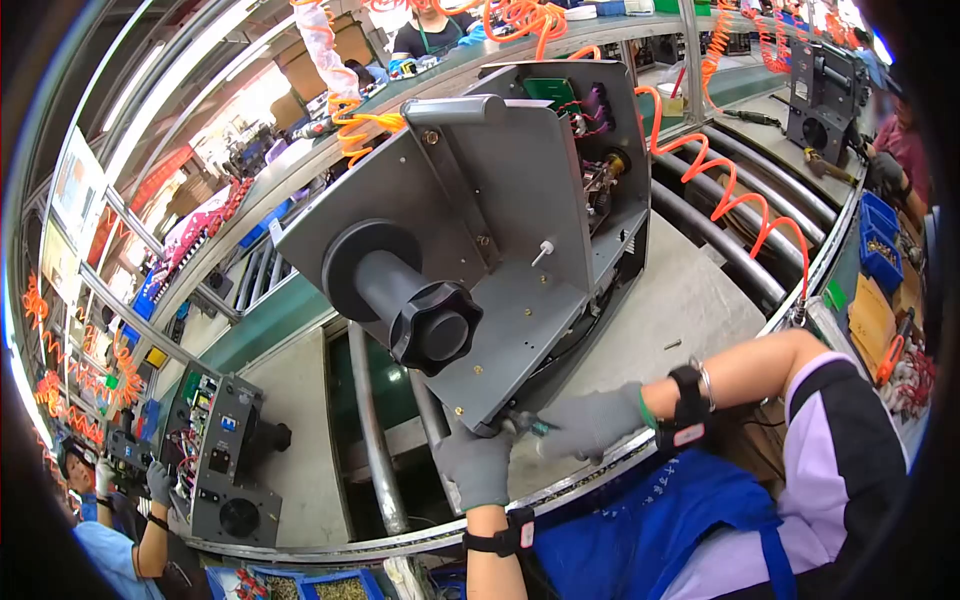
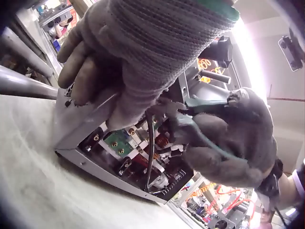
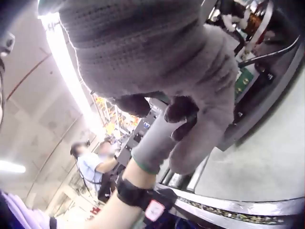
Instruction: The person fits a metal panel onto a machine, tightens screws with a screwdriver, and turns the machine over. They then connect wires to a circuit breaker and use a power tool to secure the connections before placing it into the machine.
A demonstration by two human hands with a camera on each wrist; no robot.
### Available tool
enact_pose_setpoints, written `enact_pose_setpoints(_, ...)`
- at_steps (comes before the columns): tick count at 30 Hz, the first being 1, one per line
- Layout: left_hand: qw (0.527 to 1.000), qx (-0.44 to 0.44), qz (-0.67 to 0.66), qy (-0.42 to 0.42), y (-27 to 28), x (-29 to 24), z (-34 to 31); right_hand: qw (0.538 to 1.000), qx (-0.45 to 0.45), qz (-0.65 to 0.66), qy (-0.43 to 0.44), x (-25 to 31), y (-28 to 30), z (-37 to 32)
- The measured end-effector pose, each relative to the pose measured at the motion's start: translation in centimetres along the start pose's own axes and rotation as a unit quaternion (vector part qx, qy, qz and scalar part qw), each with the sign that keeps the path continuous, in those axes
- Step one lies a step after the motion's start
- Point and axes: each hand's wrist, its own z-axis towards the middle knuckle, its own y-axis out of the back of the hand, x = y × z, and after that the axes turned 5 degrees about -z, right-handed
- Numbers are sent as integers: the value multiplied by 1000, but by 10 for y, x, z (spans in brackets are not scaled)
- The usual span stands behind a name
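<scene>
The grey chassis stands tipped up on the desk near its front rim, with its black knob jutting toward the person. The left hand has its grip curled round the bottom corner of the chassis and braces it. The right hand is clenched round a green-handled tool (pliers or a driver, I can't tell), and the tip goes in under the lower edge.

I'd say the left needs to brace firmly so the chassis can't rock. The tool should be worked in small moves, clear of the black cable.

The head view hides the underside. Only the left wrist view shows that cable and the green terminal board. The right wrist view is mostly glove.
</scene>
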Motion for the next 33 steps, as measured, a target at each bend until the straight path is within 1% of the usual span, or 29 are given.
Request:
enact_pose_setpoints(1,1000,5,-12,14,0,-2,-3,995,-42,-75,59,-25,-18,9)
enact_pose_setpoints(2,1000,2,-9,16,0,-3,-6,978,-84,-149,118,-45,-34,14)
enact_pose_setpoints(4,1000,-10,-2,11,4,-9,-5,968,-148,-130,156,-59,-55,17)
enact_pose_setpoints(5,998,-54,-19,-22,7,-13,-4,960,-182,-116,176,-63,-59,22)
enact_pose_setpoints(6,994,-92,-35,-53,7,-17,-8,958,-180,-148,170,-68,-61,25)
enact_pose_setpoints(7,987,-125,-51,-82,6,-17,-13,981,-122,-85,121,-60,-55,20)
enact_pose_setpoints(8,991,-103,-45,-76,6,-12,-15,995,-62,-21,72,-42,-39,10)
enact_pose_setpoints(9,993,-85,-44,-70,5,-7,-12,999,-3,38,23,-27,-22,1)
enact_pose_setpoints(10,994,-70,-45,-65,4,-6,-10,989,5,149,7,-19,-12,-2)
enact_pose_setpoints(13,994,-84,9,-66,5,-14,-11,987,79,124,-67,-4,15,6)
enact_pose_setpoints(14,995,-78,-2,-65,5,-12,-9,991,71,80,-80,3,14,2)
enact_pose_setpoints(16,996,-68,-25,-59,3,-7,-9,998,-6,-58,5,-11,-1,2)
enact_pose_setpoints(17,995,-71,-30,-59,5,-10,-11,990,-44,-127,47,-21,-13,2)
enact_pose_setpoints(18,995,-74,-37,-61,10,-17,-14,988,-57,-135,45,-29,-26,3)
enact_pose_setpoints(20,993,-84,-51,-63,10,-22,-13,977,-144,-135,82,-50,-57,14)
enact_pose_setpoints(21,993,-86,-52,-64,7,-18,-12,968,-188,-131,102,-52,-64,17)
enact_pose_setpoints(22,993,-84,-50,-64,6,-15,-12,974,-172,-126,78,-53,-68,20)
enact_pose_setpoints(25,995,-75,-26,-53,10,-18,-16,982,-145,-79,93,-57,-63,16)
enact_pose_setpoints(27,994,-83,-38,-52,8,-17,-14,998,-33,-22,41,-52,-37,16)
enact_pose_setpoints(28,994,-85,-44,-50,6,-15,-14,1000,24,7,12,-50,-29,16)
enact_pose_setpoints(31,995,-74,-51,-41,-3,-3,-7,993,-9,114,4,-37,-25,6)
enact_pose_setpoints(33,995,-78,-23,-59,-3,-1,-7,990,-20,139,5,-25,-22,2)
